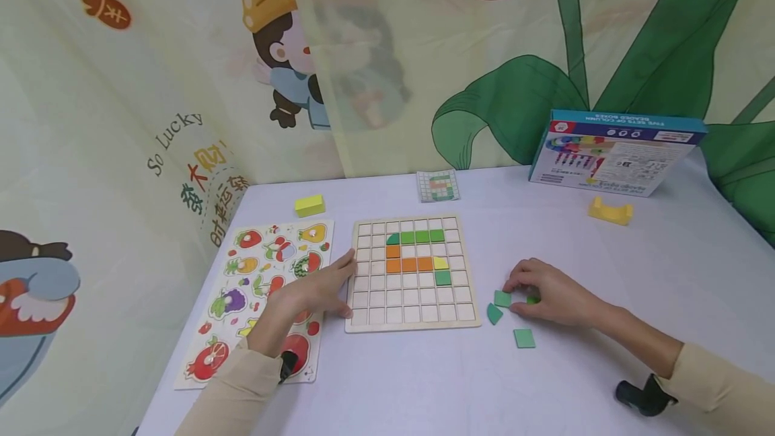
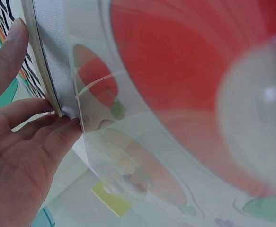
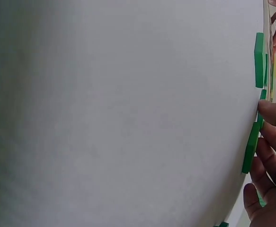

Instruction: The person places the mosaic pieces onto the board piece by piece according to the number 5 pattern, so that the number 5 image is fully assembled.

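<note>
My left hand (image 1: 321,286) rests against the left edge of a wooden grid board (image 1: 369,321), its fingers and thumb fairly straight along the rim. Orange, green and yellow tiles fill some of the board's cells, among them an orange tile (image 1: 409,265) and a green rounded tile (image 1: 393,239). To the right of the board, thumb and index finger of my right hand (image 1: 554,295) pinch a green square tile (image 1: 502,299) at the table surface. Another green tile (image 1: 533,299) lies partly hidden under that hand. A green quarter-round tile (image 1: 494,314) and a green square (image 1: 524,338) lie nearby.
A fruit picture board (image 1: 242,315) lies under the left forearm. Behind the grid board is a small pattern card (image 1: 438,186). A yellow block (image 1: 310,205) stands at back left; a yellow bracket-shaped piece (image 1: 610,211) and a box (image 1: 617,153) are at back right.
</note>
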A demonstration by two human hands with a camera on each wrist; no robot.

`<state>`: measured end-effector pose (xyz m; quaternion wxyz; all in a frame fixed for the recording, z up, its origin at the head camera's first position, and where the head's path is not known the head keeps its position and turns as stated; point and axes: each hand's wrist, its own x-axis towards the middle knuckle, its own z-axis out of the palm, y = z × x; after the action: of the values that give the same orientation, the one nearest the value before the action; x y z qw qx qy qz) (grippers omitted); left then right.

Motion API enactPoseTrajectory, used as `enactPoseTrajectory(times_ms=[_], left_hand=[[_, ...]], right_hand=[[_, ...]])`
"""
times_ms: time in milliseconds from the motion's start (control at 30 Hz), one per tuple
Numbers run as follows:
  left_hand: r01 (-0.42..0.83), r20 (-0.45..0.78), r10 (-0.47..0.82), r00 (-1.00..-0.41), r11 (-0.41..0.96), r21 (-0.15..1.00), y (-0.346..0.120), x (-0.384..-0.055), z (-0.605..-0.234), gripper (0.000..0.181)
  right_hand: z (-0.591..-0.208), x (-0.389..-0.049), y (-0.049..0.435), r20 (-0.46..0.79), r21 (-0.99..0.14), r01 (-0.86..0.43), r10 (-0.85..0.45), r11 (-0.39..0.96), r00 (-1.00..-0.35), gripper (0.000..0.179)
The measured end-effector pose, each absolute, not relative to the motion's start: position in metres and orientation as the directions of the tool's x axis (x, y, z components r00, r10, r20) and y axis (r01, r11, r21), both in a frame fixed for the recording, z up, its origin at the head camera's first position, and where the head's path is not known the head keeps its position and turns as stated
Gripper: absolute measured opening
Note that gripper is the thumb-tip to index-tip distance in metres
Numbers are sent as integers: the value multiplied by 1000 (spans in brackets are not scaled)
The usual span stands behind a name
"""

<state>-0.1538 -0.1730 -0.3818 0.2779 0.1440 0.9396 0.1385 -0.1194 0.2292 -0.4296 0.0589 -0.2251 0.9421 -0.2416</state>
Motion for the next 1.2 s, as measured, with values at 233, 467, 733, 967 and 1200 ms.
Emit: enactPoseTrajectory(times_ms=[233, 467, 733, 967, 1200], left_hand=[[199, -476, 351, -807, 919, 341, -173, -154, -383, 93], [201, -476, 356, -804, 916, 346, -174, -154, -383, 93], [193, -478, 353, -804, 916, 351, -175, -154, -384, 92], [188, -477, 355, -804, 913, 363, -174, -154, -385, 92], [210, -464, 368, -806, 910, 357, -175, -154, -383, 93]], right_hand=[[-424, -127, 221, 9, -472, -404, -454, 784, -891, 21], [-418, -138, 199, 18, -482, -446, -500, 754, -866, 22], [-418, -144, 164, 38, -484, -516, -572, 707, -820, 21], [-419, -144, 148, 71, -442, -571, -608, 692, -791, 20], [-421, -145, 143, 93, -396, -604, -624, 692, -776, 21]])
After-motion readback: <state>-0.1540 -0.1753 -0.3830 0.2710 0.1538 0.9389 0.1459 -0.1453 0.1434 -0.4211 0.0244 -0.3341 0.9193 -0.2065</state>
